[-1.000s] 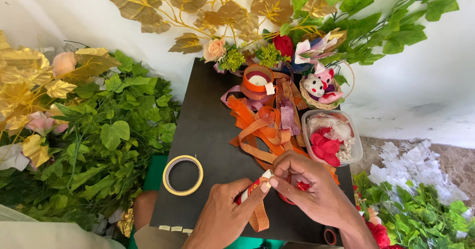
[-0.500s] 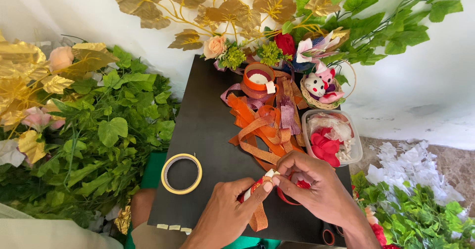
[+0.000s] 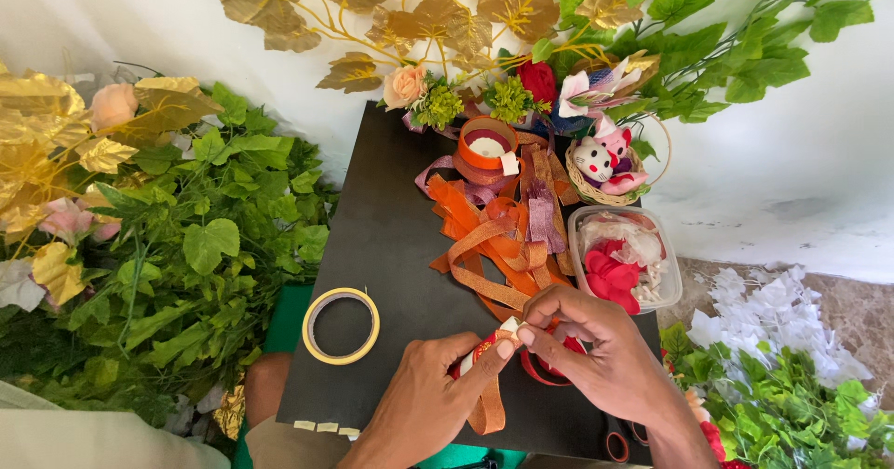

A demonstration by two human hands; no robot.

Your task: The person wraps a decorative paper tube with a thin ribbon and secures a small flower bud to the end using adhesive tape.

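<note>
My left hand [image 3: 433,404] and my right hand [image 3: 596,353] meet at the near edge of a black board [image 3: 391,227]. Together they pinch a small red and white folded ribbon piece [image 3: 494,340] between thumbs and fingertips. An orange ribbon strip [image 3: 486,411] hangs down below it, over my left hand. A red ribbon loop [image 3: 545,376] lies under my right hand. Beyond the hands, a tangle of orange and purple ribbons [image 3: 494,231] spreads over the board.
A tape roll [image 3: 341,326] lies left of my hands. Further back stand an orange ribbon spool [image 3: 487,145], a small basket with a toy [image 3: 603,166] and a clear tub of red petals [image 3: 622,259]. Green and gold artificial leaves [image 3: 177,236] crowd the left; white flowers [image 3: 773,301] lie right.
Both hands stay at the board's near edge; the fingers have shifted slightly on the small ribbon piece, my right fingertips closing over its top end.
</note>
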